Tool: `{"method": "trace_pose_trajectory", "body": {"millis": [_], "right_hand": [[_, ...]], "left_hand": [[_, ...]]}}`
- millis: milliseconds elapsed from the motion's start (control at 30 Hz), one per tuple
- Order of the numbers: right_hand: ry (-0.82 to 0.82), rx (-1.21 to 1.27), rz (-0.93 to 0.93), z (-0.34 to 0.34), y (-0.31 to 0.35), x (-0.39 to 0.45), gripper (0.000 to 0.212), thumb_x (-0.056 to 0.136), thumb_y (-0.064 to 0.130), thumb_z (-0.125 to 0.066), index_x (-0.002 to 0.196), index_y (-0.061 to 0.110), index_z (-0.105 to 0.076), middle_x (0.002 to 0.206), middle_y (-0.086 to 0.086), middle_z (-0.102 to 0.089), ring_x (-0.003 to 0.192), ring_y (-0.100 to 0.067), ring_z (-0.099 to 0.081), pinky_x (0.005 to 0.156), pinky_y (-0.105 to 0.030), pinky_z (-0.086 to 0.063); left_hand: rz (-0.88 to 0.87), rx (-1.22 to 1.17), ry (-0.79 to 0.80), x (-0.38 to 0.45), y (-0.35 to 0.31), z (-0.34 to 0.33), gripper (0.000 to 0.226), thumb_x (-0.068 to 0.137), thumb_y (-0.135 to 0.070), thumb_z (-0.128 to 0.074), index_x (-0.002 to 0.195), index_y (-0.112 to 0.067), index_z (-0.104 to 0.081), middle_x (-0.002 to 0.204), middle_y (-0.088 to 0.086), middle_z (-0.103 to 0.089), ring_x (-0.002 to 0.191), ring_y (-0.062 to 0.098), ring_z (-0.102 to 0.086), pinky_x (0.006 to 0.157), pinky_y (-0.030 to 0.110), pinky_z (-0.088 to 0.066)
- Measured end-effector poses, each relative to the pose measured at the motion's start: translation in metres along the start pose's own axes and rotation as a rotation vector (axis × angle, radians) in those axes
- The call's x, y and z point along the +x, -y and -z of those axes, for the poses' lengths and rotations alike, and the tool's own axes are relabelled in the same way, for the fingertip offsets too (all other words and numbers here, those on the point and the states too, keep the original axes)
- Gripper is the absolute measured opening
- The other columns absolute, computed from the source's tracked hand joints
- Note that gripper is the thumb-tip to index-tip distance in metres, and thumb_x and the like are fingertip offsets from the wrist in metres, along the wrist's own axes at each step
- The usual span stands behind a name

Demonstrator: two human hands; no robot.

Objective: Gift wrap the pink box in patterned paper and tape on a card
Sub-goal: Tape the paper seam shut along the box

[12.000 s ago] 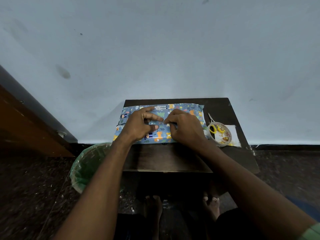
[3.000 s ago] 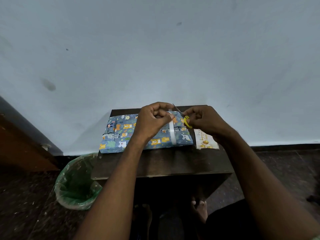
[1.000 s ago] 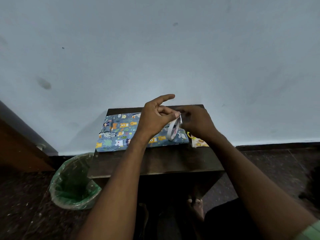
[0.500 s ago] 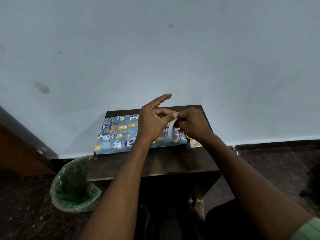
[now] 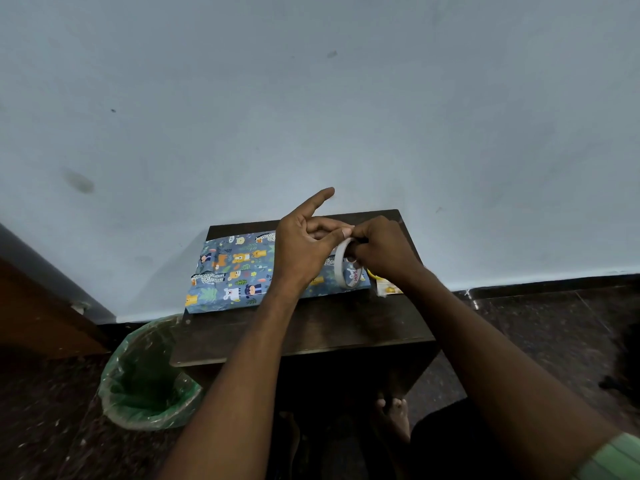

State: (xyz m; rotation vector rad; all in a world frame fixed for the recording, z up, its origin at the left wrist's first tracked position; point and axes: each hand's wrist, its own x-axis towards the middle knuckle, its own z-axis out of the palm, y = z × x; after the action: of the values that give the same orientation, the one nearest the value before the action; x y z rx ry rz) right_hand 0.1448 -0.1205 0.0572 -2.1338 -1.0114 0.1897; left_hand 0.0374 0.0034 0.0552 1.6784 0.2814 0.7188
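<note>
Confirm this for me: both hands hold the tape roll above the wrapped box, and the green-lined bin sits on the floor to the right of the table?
Not quite. The head view shows the green-lined bin on the floor to the left of the table, not the right. The rest stands: left hand and right hand hold the tape roll above the wrapped box.

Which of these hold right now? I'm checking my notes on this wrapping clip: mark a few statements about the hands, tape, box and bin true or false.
1. Both hands hold the tape roll. True: left hand, right hand.
2. The wrapped box lies on the floor. False: it lies on the dark table.
3. The green-lined bin stands left of the table. True.
4. The card is taped on the box. False: it lies beside it.
</note>
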Motion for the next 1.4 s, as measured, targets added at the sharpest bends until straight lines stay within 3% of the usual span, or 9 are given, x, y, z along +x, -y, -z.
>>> {"method": "trace_pose_trajectory", "body": {"millis": [300, 567, 767, 933, 1067, 1167, 1267, 1333, 1400], "right_hand": [[0.019, -0.014, -0.050, 0.000, 0.000, 0.000, 0.039, 0.088, 0.006, -0.072, 0.059, 0.031, -0.068, 0.062, -0.002, -0.074, 0.055, -0.015, -0.072, 0.073, -0.042, -0.064], [-0.027, -0.084, 0.006, -0.004, 0.001, 0.000, 0.016, 0.086, 0.008, -0.070, 0.078, 0.013, -0.082, 0.067, -0.007, -0.074, 0.067, -0.026, -0.069, 0.072, -0.045, -0.059], [-0.114, -0.144, 0.013, -0.010, 0.001, 0.001, 0.027, 0.086, 0.016, -0.063, 0.097, 0.027, -0.084, 0.086, 0.000, -0.079, 0.078, -0.025, -0.069, 0.071, -0.036, -0.056], [-0.079, -0.196, 0.008, -0.009, 0.000, 0.003, 0.032, 0.086, 0.010, -0.064, 0.101, 0.030, -0.084, 0.096, 0.002, -0.080, 0.087, -0.027, -0.073, 0.076, -0.040, -0.059], [-0.087, -0.222, -0.005, -0.005, -0.003, 0.004, 0.036, 0.082, 0.000, -0.063, 0.103, 0.021, -0.084, 0.107, -0.004, -0.080, 0.101, -0.032, -0.073, 0.084, -0.043, -0.059], [-0.039, -0.290, -0.037, 0.002, -0.011, 0.004, 0.036, 0.084, -0.001, -0.063, 0.104, 0.020, -0.084, 0.106, -0.004, -0.080, 0.100, -0.031, -0.072, 0.084, -0.037, -0.058], [-0.061, -0.341, -0.070, 0.004, -0.023, 0.004, 0.034, 0.084, 0.001, -0.064, 0.101, 0.022, -0.085, 0.108, -0.002, -0.079, 0.103, -0.030, -0.070, 0.083, -0.035, -0.055], [-0.091, -0.369, -0.126, 0.004, -0.030, 0.006, 0.029, 0.084, 0.005, -0.068, 0.098, 0.024, -0.084, 0.108, -0.004, -0.078, 0.103, -0.033, -0.070, 0.081, -0.035, -0.054], [-0.083, -0.411, -0.166, 0.002, -0.037, 0.010, 0.028, 0.085, 0.003, -0.067, 0.101, 0.022, -0.083, 0.112, -0.008, -0.075, 0.105, -0.037, -0.068, 0.081, -0.037, -0.053]], "left_hand": [[-0.047, 0.090, -0.049, -0.002, -0.001, -0.003, 0.072, 0.088, -0.003, -0.083, 0.153, -0.021, -0.056, 0.091, -0.002, -0.082, 0.100, 0.013, -0.078, 0.090, 0.044, -0.065], [0.055, 0.067, -0.077, 0.000, 0.001, -0.003, 0.073, 0.088, -0.007, -0.085, 0.153, -0.017, -0.054, 0.090, -0.002, -0.083, 0.100, 0.010, -0.079, 0.104, 0.042, -0.058], [0.262, 0.044, -0.112, 0.007, 0.012, 0.000, 0.089, 0.084, -0.021, -0.091, 0.159, -0.012, -0.044, 0.083, 0.001, -0.082, 0.095, 0.020, -0.080, 0.099, 0.053, -0.061], [0.282, 0.167, -0.115, 0.007, 0.013, 0.000, 0.088, 0.086, -0.027, -0.089, 0.161, -0.014, -0.043, 0.082, -0.002, -0.082, 0.084, 0.015, -0.080, 0.089, 0.047, -0.065], [0.264, 0.373, -0.078, 0.005, 0.023, 0.006, 0.088, 0.084, -0.027, -0.083, 0.161, -0.015, -0.042, 0.087, -0.014, -0.081, 0.098, 0.011, -0.077, 0.103, 0.049, -0.058], [0.247, 0.392, -0.089, 0.007, 0.023, 0.015, 0.073, 0.079, -0.020, -0.076, 0.150, -0.020, -0.056, 0.099, -0.012, -0.081, 0.098, 0.011, -0.077, 0.097, 0.045, -0.061], [0.202, 0.426, -0.078, 0.008, 0.023, 0.023, 0.043, 0.083, 0.004, -0.071, 0.111, -0.028, -0.078, 0.098, -0.016, -0.079, 0.090, -0.002, -0.075, 0.087, 0.033, -0.064], [0.181, 0.485, -0.061, 0.006, 0.025, 0.029, 0.045, 0.084, 0.008, -0.066, 0.095, -0.033, -0.080, 0.095, -0.018, -0.079, 0.087, -0.003, -0.074, 0.080, 0.025, -0.060], [0.179, 0.474, -0.008, 0.005, 0.029, 0.037, 0.045, 0.084, 0.010, -0.065, 0.094, -0.031, -0.081, 0.099, -0.014, -0.081, 0.091, 0.005, -0.076, 0.083, 0.030, -0.062]]}}
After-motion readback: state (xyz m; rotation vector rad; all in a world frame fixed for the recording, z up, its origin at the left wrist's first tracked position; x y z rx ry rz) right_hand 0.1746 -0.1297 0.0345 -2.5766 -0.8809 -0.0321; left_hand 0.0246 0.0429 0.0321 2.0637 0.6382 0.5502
